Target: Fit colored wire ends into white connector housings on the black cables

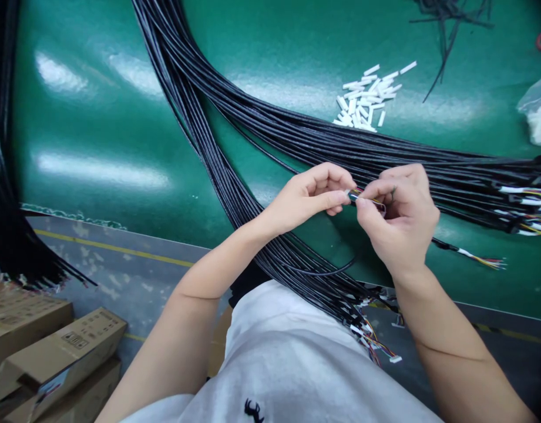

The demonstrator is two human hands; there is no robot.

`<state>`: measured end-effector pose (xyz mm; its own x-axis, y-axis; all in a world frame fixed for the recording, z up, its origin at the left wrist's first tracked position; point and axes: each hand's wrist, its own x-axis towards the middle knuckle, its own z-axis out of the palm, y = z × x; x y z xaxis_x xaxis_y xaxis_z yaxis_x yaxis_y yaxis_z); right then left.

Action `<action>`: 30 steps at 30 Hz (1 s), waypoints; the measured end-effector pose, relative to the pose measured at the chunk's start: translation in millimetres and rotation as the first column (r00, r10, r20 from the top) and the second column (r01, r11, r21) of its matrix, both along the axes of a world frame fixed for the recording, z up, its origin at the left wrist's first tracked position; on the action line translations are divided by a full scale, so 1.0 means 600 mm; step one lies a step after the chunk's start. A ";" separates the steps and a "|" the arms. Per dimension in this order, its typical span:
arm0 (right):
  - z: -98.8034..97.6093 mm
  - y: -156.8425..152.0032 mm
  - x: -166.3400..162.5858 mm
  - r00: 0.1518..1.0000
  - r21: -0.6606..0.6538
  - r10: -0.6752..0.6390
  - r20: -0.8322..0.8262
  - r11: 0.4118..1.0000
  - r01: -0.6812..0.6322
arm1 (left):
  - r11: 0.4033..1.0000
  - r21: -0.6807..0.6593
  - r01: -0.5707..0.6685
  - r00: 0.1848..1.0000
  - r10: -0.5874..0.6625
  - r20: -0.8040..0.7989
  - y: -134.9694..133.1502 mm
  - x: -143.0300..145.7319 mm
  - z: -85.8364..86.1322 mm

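Observation:
My left hand (312,197) is closed in a pinch on a small white connector (348,193), mostly covered by the fingertips. Thin coloured wires (378,204) run from it into my right hand (400,214), whose thumb and forefinger are closed on them. The two hands almost meet above the green table. Behind them passes a thick bundle of black cables (296,126). A second bundle (226,158) drops over the table's front edge by my body, with small white connectors on wire ends (371,338). One cable end with bare coloured wires (479,258) lies right of my right hand.
Short white sleeves (367,97) lie in a loose pile on the green table (98,129). Black strips (449,23) and a plastic bag (538,111) are farther right. More black cables (6,176) hang at left, above cardboard boxes (63,352) on the floor.

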<state>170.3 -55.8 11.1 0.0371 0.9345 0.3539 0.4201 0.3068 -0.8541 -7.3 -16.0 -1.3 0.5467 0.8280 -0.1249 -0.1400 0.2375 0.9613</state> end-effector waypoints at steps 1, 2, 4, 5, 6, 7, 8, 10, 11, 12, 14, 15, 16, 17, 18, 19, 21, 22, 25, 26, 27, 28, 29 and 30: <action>0.000 0.000 0.000 1.000 0.014 0.003 0.027 1.000 -0.003 | 0.999 -0.048 0.021 0.999 -0.020 0.028 0.002 -0.002 -0.002; 0.000 -0.001 0.000 0.998 0.028 0.012 0.056 1.000 -0.014 | 0.996 -0.083 0.035 0.998 -0.030 0.051 0.003 -0.005 -0.005; -0.003 -0.001 0.000 0.994 0.055 0.036 0.104 0.998 -0.042 | 0.991 -0.122 0.055 0.996 -0.045 0.083 0.005 -0.009 -0.008; -0.005 -0.001 0.000 0.992 0.067 0.037 0.120 0.997 -0.045 | 0.989 -0.130 0.064 0.995 -0.053 0.088 0.005 -0.010 -0.010; -0.007 0.000 -0.001 0.991 0.072 0.028 0.131 0.997 -0.037 | 0.989 -0.133 0.070 0.994 -0.058 0.088 0.005 -0.011 -0.010; -0.009 0.000 -0.002 0.990 0.070 0.013 0.143 0.997 -0.023 | 0.988 -0.135 0.073 0.995 -0.063 0.081 0.006 -0.012 -0.010; -0.011 0.000 -0.002 0.988 0.067 -0.004 0.153 0.998 -0.007 | 0.988 -0.137 0.074 0.995 -0.064 0.071 0.006 -0.012 -0.010; -0.012 0.000 -0.003 0.985 0.052 -0.024 0.171 0.999 0.016 | 0.987 -0.143 0.072 0.996 -0.065 0.053 0.006 -0.012 -0.010; -0.012 0.000 -0.004 0.984 0.045 -0.028 0.175 0.999 0.020 | 0.987 -0.145 0.072 0.997 -0.065 0.052 0.006 -0.011 -0.011; -0.012 -0.001 -0.004 0.985 0.045 -0.028 0.172 0.999 0.021 | 0.987 -0.145 0.075 0.996 -0.067 0.057 0.006 -0.011 -0.012; -0.012 -0.001 -0.004 0.987 0.055 -0.027 0.159 0.998 0.018 | 0.986 -0.143 0.083 0.994 -0.072 0.078 0.007 -0.011 -0.013; -0.011 -0.001 -0.005 0.988 0.058 -0.027 0.154 0.998 0.019 | 0.986 -0.144 0.086 0.994 -0.074 0.086 0.007 -0.011 -0.014; -0.011 -0.001 -0.005 0.988 0.059 -0.029 0.152 0.998 0.021 | 0.985 -0.147 0.087 0.993 -0.074 0.091 0.007 -0.011 -0.014; -0.011 -0.001 -0.005 0.988 0.059 -0.033 0.153 0.998 0.024 | 0.985 -0.152 0.087 0.993 -0.074 0.090 0.006 -0.011 -0.015; -0.011 -0.001 -0.005 0.987 0.056 -0.035 0.156 0.998 0.027 | 0.984 -0.157 0.087 0.994 -0.074 0.086 0.006 -0.010 -0.014; -0.012 -0.001 -0.005 0.987 0.055 -0.037 0.158 0.998 0.028 | 0.983 -0.163 0.086 0.994 -0.074 0.083 0.006 -0.010 -0.014; -0.013 -0.001 -0.004 0.987 0.060 -0.035 0.157 0.998 0.026 | 0.980 -0.176 0.090 0.994 -0.077 0.083 0.006 -0.010 -0.014; -0.013 -0.001 -0.004 0.987 0.065 -0.032 0.156 0.998 0.022 | 0.978 -0.186 0.095 0.993 -0.080 0.087 0.007 -0.011 -0.014; -0.014 -0.002 -0.003 0.985 0.081 -0.028 0.169 0.997 0.015 | 0.967 -0.225 0.122 0.989 -0.100 0.107 0.007 -0.011 -0.014; -0.014 -0.003 -0.003 0.985 0.084 -0.025 0.173 0.996 0.010 | 0.964 -0.233 0.131 0.988 -0.106 0.116 0.007 -0.011 -0.013; -0.015 -0.003 -0.003 0.984 0.084 -0.019 0.177 0.996 0.004 | 0.962 -0.236 0.136 0.986 -0.109 0.124 0.008 -0.010 -0.011; -0.015 -0.004 -0.003 0.984 0.078 -0.013 0.179 0.997 -0.001 | 0.962 -0.235 0.138 0.986 -0.111 0.125 0.008 -0.010 -0.010; -0.015 -0.005 -0.002 0.984 0.068 -0.005 0.181 0.998 -0.007 | 0.964 -0.228 0.137 0.986 -0.112 0.119 0.008 -0.009 -0.008; -0.014 -0.006 -0.002 0.983 0.056 0.002 0.182 0.998 -0.013 | 0.966 -0.219 0.136 0.988 -0.115 0.106 0.008 -0.008 -0.005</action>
